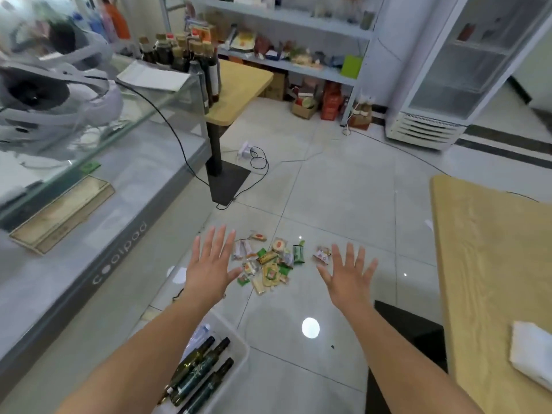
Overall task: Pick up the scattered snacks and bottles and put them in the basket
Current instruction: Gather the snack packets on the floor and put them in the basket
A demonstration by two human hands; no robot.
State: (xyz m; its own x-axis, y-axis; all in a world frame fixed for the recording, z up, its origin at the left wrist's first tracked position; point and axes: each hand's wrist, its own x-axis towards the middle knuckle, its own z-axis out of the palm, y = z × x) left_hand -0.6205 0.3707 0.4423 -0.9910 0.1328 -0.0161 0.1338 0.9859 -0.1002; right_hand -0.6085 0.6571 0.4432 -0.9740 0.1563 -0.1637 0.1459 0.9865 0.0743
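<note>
Both arms reach forward, palms down; the left hand (210,268) and right hand (348,274) hold nothing, fingers spread wide, flanking a heap of crinkly wrapped snacks (268,264) on the glossy tiled floor (343,189). Three dark glass bottles (200,372) lie in the white plastic basket (240,343) beneath the left forearm.

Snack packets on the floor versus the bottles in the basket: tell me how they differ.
The snack packets lie scattered in a loose pile on the floor tiles; the bottles lie side by side inside the white basket. The packets are small, flat and multicoloured; the bottles are long, dark green glass with black caps. The packets sit between both open hands; the bottles sit under the left forearm. Neither is being held.
</note>
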